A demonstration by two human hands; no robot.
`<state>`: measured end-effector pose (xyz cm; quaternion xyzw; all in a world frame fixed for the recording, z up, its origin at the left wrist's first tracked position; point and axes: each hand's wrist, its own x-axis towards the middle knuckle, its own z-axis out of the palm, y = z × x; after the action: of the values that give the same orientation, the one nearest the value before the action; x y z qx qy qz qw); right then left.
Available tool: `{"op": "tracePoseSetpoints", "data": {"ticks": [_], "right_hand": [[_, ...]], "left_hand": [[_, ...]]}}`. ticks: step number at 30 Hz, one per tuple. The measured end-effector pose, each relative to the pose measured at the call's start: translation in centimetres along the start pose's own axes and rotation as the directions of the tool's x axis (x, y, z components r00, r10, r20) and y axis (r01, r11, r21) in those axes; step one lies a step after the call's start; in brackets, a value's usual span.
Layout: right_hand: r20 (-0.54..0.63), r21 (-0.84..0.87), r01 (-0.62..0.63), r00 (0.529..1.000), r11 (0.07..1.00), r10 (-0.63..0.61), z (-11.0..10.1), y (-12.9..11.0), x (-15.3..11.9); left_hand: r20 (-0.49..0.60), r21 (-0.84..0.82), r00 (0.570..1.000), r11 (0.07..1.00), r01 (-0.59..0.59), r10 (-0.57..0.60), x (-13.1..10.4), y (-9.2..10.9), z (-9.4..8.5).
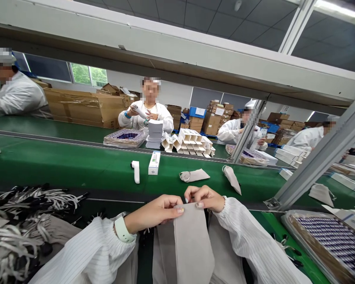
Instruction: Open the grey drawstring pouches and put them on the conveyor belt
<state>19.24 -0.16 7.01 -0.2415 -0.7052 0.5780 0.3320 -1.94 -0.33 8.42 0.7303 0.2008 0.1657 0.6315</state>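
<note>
Both my hands pinch the top edge of a grey cloth pouch [192, 240] that hangs toward me in the middle of the view. My left hand [162, 211], with a pale green watch band at the wrist, grips the pouch's left corner between thumb and fingers. At the right corner, my right hand [204, 197] is closed on the same edge. More grey pouches [164, 252] lie beneath, partly hidden by the held one. To the left is a heap of grey pouches [56, 232] with pale drawstrings and black cord ends.
A green conveyor belt [91, 165] runs across, bearing a white handheld device [136, 172], a small white box [154, 163] and two filled pouches [194, 175]. At right lies a plastic-wrapped tray [331, 240]. A metal post [307, 146] slants upward. Co-workers [148, 110] sit across the belt.
</note>
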Motion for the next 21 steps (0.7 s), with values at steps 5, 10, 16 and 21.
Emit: {"op": "tracePoseSetpoints", "data": {"ticks": [5, 10, 16, 21], "right_hand": [[0.016, -0.074, -0.287, 0.957, 0.955, 0.289, 0.0, 2.8, 0.4], [-0.057, -0.229, -0.455, 0.889, 0.860, 0.455, 0.0, 5.4, 0.5], [-0.481, -0.509, -0.522, 0.832, 0.685, 0.277, 0.7, 3.8, 6.5], [-0.561, -0.661, -0.568, 0.808, 0.490, 0.179, 4.8, 5.3, 16.6]], "left_hand": [[0.019, 0.267, 0.999, 0.963, -0.047, 0.044, 1.0, -2.4, -1.1], [-0.010, 0.539, 0.998, 0.841, -0.053, 0.069, 1.2, -5.2, -0.9], [-0.051, 0.636, 0.996, 0.771, -0.028, 0.078, 1.2, -6.4, -0.7], [-0.036, 0.646, 0.995, 0.762, -0.047, 0.091, 1.1, -6.6, -0.5]]}}
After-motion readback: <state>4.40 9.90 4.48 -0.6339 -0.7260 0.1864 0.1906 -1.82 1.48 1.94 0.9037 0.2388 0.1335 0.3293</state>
